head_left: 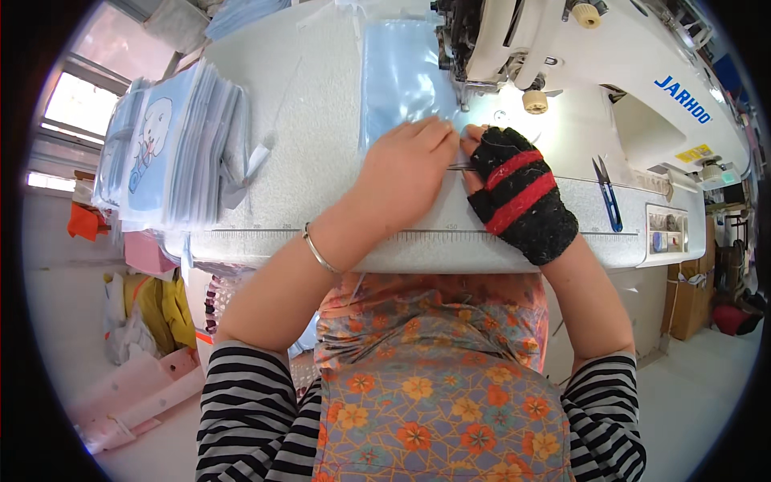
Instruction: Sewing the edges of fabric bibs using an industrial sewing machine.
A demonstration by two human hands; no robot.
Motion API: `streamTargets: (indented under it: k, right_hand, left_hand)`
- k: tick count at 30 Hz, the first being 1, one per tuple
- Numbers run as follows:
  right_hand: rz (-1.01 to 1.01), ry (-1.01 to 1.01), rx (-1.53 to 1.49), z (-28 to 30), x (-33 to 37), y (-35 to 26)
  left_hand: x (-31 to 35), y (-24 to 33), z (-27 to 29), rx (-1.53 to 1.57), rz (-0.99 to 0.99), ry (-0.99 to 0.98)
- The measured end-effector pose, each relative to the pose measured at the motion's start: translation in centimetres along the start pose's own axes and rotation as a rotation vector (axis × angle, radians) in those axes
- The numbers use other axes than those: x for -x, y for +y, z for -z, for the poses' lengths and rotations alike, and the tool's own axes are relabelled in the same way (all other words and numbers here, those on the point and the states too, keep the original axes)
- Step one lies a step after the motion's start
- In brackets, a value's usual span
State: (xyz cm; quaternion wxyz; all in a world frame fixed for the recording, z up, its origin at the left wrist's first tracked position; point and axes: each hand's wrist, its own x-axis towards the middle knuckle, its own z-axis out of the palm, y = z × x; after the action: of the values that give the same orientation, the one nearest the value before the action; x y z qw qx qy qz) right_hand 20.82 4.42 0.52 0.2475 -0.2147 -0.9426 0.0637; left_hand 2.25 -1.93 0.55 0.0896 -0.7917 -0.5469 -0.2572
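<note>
A light-blue, glossy clear-plastic pouch (404, 76) lies flat on the sewing table, its right edge by the needle area of a white sewing machine (578, 72). My bare left hand (409, 173) is closed over its near right corner, fingers pressed together just short of the needle area. Right beside it is my right hand (518, 193), in a black fingerless glove with red stripes. Its fingers are bent and closed near the left fingertips. A thin dark edge shows between the two hands; what the right fingers pinch is mostly hidden.
A thick stack of similar blue pouches (173, 149) with a cartoon print stands at the left. Blue-handled thread snips (608, 197) lie right of my glove. A small parts tray (668, 233) sits at the right corner. A printed ruler strip (321, 234) runs along the table's front.
</note>
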Motion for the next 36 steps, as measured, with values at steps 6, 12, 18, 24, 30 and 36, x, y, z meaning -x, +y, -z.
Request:
streamTargets:
  k: [6, 12, 18, 24, 30, 36]
  right_hand:
    - [-0.015, -0.043, 0.027, -0.5, -0.3, 0.0]
    - [-0.023, -0.048, 0.017, -0.6, -0.4, 0.0]
    - [-0.018, -0.023, 0.018, -0.6, -0.1, 0.1]
    - [-0.047, -0.012, 0.079, -0.6, -0.4, 0.4]
    - [-0.057, 0.028, 0.162, -1.2, -0.5, 1.1]
    - [-0.191, 0.029, 0.200, -1.3, -0.5, 1.8]
  left_hand:
    - [-1.8, -2.5, -0.3, 0.011, -0.020, 0.044]
    - [-1.9, -3.4, -0.5, 0.006, 0.004, -0.002]
    - [-1.9, -2.9, -0.4, -0.009, 0.000, 0.005]
    - [-1.7, -1.7, -0.5, -0.038, -0.004, 0.038]
    - [-2.9, -4.9, 1.3, -0.063, -0.053, -0.162]
    - [-0.3, -3.0, 2.9, -0.023, -0.055, -0.163]
